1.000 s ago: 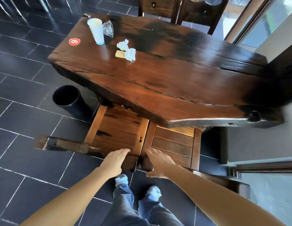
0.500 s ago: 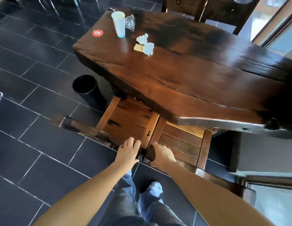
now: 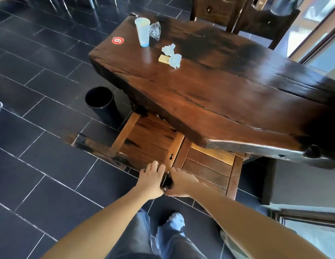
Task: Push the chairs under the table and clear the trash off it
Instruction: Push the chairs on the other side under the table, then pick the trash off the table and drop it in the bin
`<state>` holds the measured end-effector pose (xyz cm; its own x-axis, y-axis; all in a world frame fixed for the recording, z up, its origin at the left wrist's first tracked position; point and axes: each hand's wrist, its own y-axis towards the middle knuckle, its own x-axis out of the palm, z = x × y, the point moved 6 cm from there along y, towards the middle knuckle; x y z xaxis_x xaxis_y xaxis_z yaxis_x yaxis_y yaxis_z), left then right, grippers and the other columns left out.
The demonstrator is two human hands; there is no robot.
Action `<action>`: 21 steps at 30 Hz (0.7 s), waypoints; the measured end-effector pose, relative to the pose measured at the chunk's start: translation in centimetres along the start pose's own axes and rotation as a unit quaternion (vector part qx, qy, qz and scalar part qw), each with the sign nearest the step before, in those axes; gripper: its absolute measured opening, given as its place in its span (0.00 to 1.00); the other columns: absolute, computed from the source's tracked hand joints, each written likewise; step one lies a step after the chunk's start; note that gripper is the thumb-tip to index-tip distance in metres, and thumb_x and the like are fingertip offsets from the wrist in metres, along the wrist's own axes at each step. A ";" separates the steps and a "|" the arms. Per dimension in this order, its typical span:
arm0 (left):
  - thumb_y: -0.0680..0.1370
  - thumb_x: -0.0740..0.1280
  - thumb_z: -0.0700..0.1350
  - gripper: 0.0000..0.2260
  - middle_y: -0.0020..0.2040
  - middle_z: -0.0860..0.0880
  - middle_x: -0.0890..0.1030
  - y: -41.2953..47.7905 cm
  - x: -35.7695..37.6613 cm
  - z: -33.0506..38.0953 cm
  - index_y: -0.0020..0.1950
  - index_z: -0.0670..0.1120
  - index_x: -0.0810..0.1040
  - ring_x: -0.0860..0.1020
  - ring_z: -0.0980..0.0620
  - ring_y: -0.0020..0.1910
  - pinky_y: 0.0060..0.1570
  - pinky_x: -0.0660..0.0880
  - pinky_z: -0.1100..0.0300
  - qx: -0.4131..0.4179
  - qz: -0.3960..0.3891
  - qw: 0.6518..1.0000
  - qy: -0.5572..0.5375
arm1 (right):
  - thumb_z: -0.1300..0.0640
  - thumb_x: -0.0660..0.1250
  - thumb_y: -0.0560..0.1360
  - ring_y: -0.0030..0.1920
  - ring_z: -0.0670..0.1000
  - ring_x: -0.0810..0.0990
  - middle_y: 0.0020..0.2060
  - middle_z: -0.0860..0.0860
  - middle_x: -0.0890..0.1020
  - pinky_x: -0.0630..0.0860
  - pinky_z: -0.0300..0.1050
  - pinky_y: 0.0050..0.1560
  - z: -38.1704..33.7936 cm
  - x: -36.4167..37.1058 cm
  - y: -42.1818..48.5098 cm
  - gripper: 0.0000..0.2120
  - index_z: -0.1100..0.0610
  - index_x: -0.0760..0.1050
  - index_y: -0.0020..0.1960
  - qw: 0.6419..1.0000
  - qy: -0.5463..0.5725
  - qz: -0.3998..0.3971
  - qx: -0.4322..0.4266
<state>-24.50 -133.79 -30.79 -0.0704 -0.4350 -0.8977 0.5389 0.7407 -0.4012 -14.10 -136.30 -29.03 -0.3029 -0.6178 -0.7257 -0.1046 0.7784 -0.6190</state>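
Two slatted wooden chairs stand side by side at the near edge of the dark wooden table (image 3: 228, 101), their seats partly under it. My left hand (image 3: 150, 179) grips the backrest of the left chair (image 3: 144, 139). My right hand (image 3: 179, 182) grips the backrest of the right chair (image 3: 209, 165). The hands nearly touch where the two backrests meet. At the table's far end lie a plastic cup (image 3: 142, 32), a clear crumpled wrapper (image 3: 155, 30), two crumpled tissues (image 3: 172, 54) and a small yellow card (image 3: 164, 58).
A black bin (image 3: 101, 102) stands on the dark tiled floor left of the table. Two more wooden chairs (image 3: 237, 15) stand at the far side. A red number sticker (image 3: 118, 40) marks the table. A wall and door frame (image 3: 303, 212) close the right.
Both chairs have slid further under the table. My hands have drawn together at the joint of the two backrests, and my view has shifted left and forward.
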 end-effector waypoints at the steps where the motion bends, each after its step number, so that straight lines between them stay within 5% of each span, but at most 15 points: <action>1: 0.68 0.72 0.53 0.32 0.64 0.46 0.67 0.2 -0.3 -0.4 0.67 0.47 0.61 0.69 0.46 0.64 0.59 0.70 0.47 0.006 -0.018 1.000 -0.001 | 0.44 0.72 0.68 0.63 0.58 0.74 0.63 0.55 0.75 0.75 0.53 0.59 -1.0 -0.5 0.3 0.38 0.58 0.62 0.70 1.000 -0.002 0.008 -0.024; 6: 0.72 0.70 0.53 0.27 0.64 0.50 0.75 0.5 -3.4 -5.4 0.67 0.49 0.67 0.72 0.49 0.65 0.68 0.63 0.45 0.028 -0.033 0.996 -0.076 | 0.48 0.70 0.72 0.75 0.56 0.60 0.75 0.55 0.64 0.60 0.54 0.73 -6.6 -2.7 2.2 0.38 0.58 0.56 0.75 0.994 -0.016 0.054 -0.088; 11: 0.79 0.59 0.56 0.29 0.79 0.50 0.51 -1.6 -8.9 -16.9 0.77 0.49 0.53 0.48 0.51 0.78 0.74 0.45 0.43 -0.006 0.103 0.995 -0.005 | 0.45 0.58 0.80 0.78 0.54 0.47 0.78 0.51 0.52 0.47 0.58 0.76 -15.8 -6.8 6.2 0.30 0.49 0.50 0.77 0.976 -0.011 0.171 -0.133; 21: 0.80 0.52 0.60 0.33 0.78 0.50 0.38 -10.2 -16.4 -44.1 0.77 0.50 0.39 0.37 0.48 0.77 0.74 0.41 0.40 -0.203 0.210 0.956 -0.033 | 0.39 0.50 0.80 0.77 0.52 0.36 0.78 0.47 0.41 0.37 0.60 0.73 -36.5 -13.0 18.2 0.31 0.46 0.42 0.78 0.947 -0.026 0.278 -0.157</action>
<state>-65.90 -111.63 -20.01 0.1412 -0.0765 -0.9870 0.1377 0.9888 -0.0569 -46.61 -110.07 -19.93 -0.3480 -0.1005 -0.9321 -0.2206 0.9751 -0.0228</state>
